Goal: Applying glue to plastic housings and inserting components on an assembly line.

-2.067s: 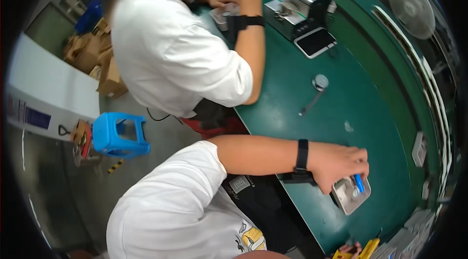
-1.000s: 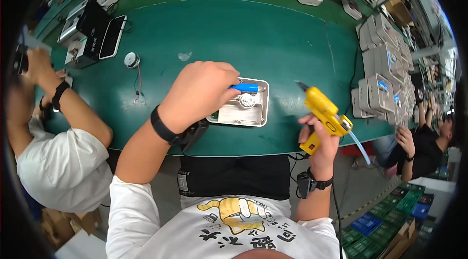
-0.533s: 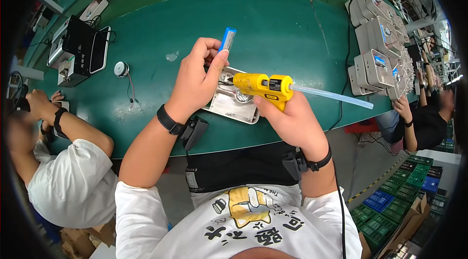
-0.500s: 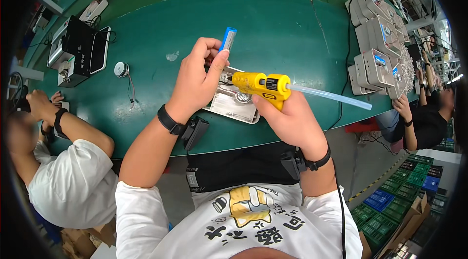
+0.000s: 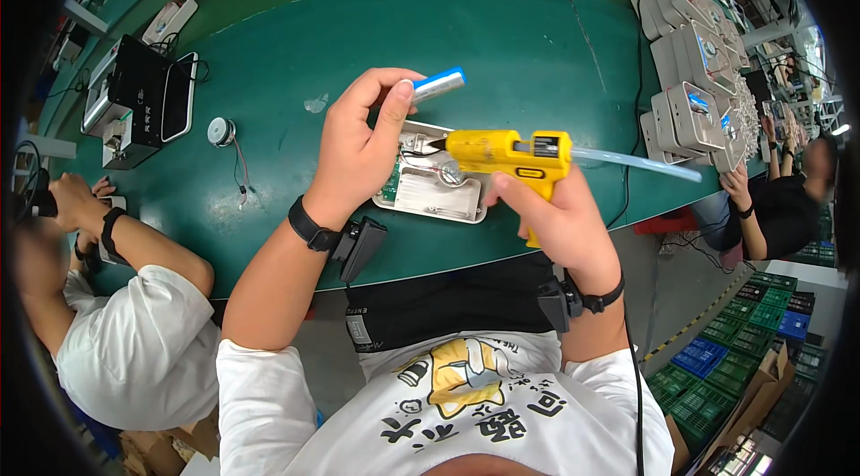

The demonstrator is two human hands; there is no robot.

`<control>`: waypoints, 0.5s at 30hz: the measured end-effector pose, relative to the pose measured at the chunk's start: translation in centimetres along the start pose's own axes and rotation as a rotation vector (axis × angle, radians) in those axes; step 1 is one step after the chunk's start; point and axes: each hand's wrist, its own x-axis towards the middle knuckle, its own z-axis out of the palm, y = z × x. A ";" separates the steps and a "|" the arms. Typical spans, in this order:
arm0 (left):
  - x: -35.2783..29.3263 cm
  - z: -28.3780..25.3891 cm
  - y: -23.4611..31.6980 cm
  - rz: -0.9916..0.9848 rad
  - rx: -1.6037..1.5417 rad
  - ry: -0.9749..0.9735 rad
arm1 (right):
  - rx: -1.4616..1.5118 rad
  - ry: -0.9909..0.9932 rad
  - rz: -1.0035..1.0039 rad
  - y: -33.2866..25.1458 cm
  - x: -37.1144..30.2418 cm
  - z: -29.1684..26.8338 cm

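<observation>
Between the thumb and fingers of my left hand is a blue cylindrical battery, tilted with its free end to the right. My right hand grips a yellow hot glue gun by its handle. A translucent glue stick sticks out of the gun's back end. The dark nozzle points left, over an open white plastic housing on the table. Inside the housing are a green circuit board, thin wires and a round metallic part. My left hand covers part of its left side.
A round white part with wires lies on the green table to the left, near a black machine. Stacked white housings stand at the right. A black cable runs down the right side. Co-workers sit at both sides.
The battery has swung from nearly upright to almost level, pointing right. My right hand and the glue gun have shifted slightly right, and the gun now lies more level.
</observation>
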 end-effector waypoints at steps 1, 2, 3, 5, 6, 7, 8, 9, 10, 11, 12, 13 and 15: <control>0.0 0.1 0.2 -0.002 -0.003 -0.002 | 0.000 0.003 0.003 0.2 -0.5 -0.4; 0.0 0.1 0.5 0.010 0.000 -0.033 | -0.002 0.049 -0.025 0.4 -1.1 -0.7; 0.0 0.2 0.9 0.021 0.003 -0.063 | -0.004 0.095 -0.052 0.6 -1.6 -1.1; 0.1 0.2 1.2 0.028 0.001 -0.098 | -0.007 0.145 -0.073 0.9 -2.1 -1.6; 0.3 0.1 1.2 0.063 0.056 -0.124 | -0.034 0.142 -0.032 1.1 -2.3 -1.7; 0.4 -0.1 1.3 0.099 0.111 -0.151 | -0.060 0.140 0.009 1.3 -2.5 -1.8; 0.3 -0.2 1.3 0.135 0.165 -0.178 | -0.087 0.137 0.050 1.5 -2.7 -1.9; 0.2 -0.2 1.3 0.133 0.163 -0.182 | -0.085 0.140 0.053 1.7 -2.9 -1.8; 0.1 -0.1 1.3 0.132 0.175 -0.195 | -0.074 0.166 0.031 2.0 -3.1 -1.6; 0.0 -0.1 1.2 0.135 0.187 -0.209 | -0.063 0.194 0.006 2.3 -3.2 -1.4; 0.0 -0.1 1.2 0.139 0.199 -0.222 | -0.053 0.222 -0.020 2.5 -3.2 -1.2; 0.0 -0.1 1.2 0.143 0.198 -0.225 | -0.052 0.227 -0.022 2.6 -3.2 -1.1; -0.1 -0.2 1.2 0.078 0.194 -0.225 | -0.055 0.233 -0.024 2.6 -3.0 -0.8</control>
